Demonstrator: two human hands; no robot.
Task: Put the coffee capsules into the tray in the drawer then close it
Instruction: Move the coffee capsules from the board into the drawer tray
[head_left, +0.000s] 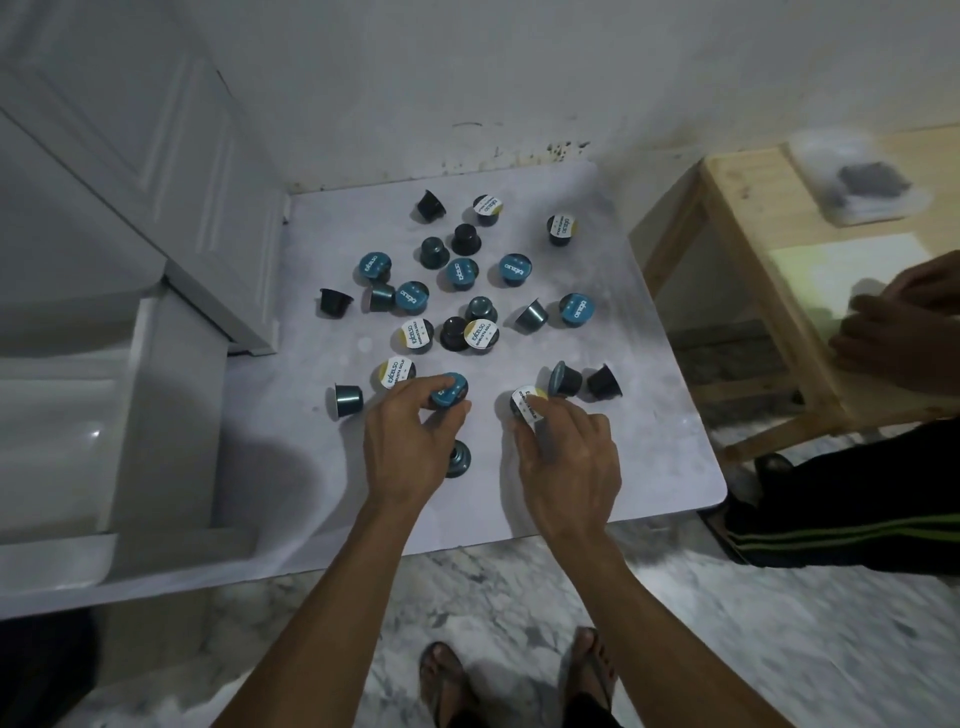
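Observation:
Several coffee capsules, teal and dark with blue or white-and-yellow lids, lie scattered over a small white table. My left hand pinches a blue-lidded capsule near the table's front. My right hand pinches a white-lidded capsule beside it. One upside-down teal capsule sits between my wrists. On the left a white drawer stands pulled out; its inside looks pale and smooth, and I cannot make out the tray in it.
A white cabinet rises at the back left above the drawer. A wooden stool or side table stands to the right, with another person's hands and dark striped trouser leg next to it. The floor is marble tile.

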